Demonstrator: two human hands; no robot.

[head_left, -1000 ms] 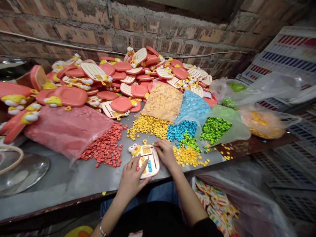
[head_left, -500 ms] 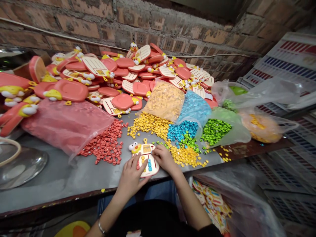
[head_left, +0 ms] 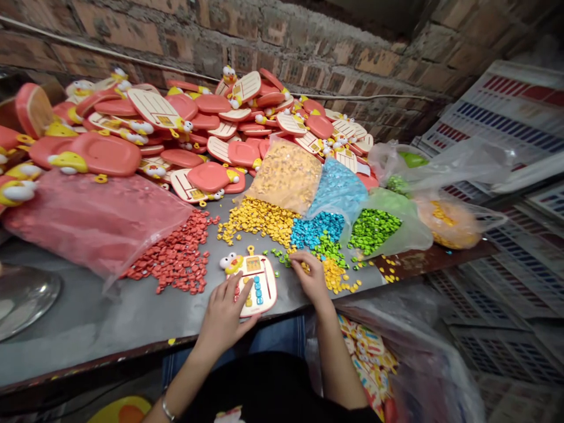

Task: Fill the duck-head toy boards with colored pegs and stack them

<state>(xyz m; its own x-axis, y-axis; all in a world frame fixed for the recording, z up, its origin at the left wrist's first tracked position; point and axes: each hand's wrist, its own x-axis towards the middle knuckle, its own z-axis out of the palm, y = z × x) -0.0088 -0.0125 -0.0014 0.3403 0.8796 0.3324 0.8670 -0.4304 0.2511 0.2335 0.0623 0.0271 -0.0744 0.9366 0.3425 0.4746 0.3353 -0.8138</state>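
A cream toy board (head_left: pixel 265 294) with a yellow-beaked, big-eyed head lies face up near the table's front edge. Blue beads (head_left: pixel 258 290) fill one slot, with yellow beads (head_left: pixel 248 294) and partly covered red ones to its left; the rightmost slot shows no beads. My left hand (head_left: pixel 224 314) rests on the board's left side with its fingers spread, thumb by the bottom edge. To the right of the board, my right hand (head_left: pixel 312 279) pinches a small green bead (head_left: pixel 287 260) at its fingertips, beside loose green beads (head_left: pixel 278 254).
Behind are red bead piles (head_left: pixel 180 255), yellow (head_left: pixel 259 220), blue (head_left: pixel 317 229) and green (head_left: pixel 374 229), spilling from plastic bags. Red-backed toy boards (head_left: pixel 211 104) are heaped against the brick wall. A bag of filled boards (head_left: pixel 368 358) stands below the edge at right.
My right hand has left the board and moved right, to the loose green beads. My left hand stays on the board. The whole view has shifted slightly.
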